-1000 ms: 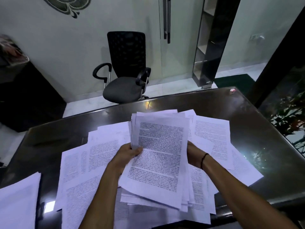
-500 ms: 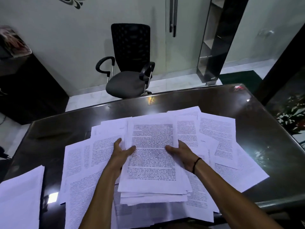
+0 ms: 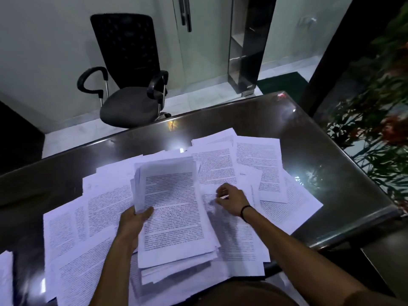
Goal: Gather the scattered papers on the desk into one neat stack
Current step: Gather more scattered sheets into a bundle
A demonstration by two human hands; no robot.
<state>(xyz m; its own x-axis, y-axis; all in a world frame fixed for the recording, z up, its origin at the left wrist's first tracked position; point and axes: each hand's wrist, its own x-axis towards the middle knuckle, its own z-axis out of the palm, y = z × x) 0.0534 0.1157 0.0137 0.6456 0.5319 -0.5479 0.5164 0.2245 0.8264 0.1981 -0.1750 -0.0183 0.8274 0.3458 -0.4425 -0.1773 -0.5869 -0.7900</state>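
A gathered stack of printed papers (image 3: 174, 213) is lifted off the desk in front of me. My left hand (image 3: 134, 219) grips its left edge, thumb on the top sheet. My right hand (image 3: 229, 198) is off the stack, to its right, fingers curled down onto a loose sheet (image 3: 220, 171) lying there; whether it pinches that sheet is unclear. More printed sheets lie scattered to the left (image 3: 72, 226) and to the right (image 3: 265, 164) on the dark glossy desk (image 3: 320, 151).
A black office chair (image 3: 130, 85) stands beyond the desk's far edge. A separate pile of paper (image 3: 5, 277) sits at the left border. Plants (image 3: 379, 120) show past the desk's right edge. A glass door and dark shelf stand behind.
My right hand let go of the stack's right edge and moved right onto the loose sheets. My left hand now holds the stack alone, tilted up.
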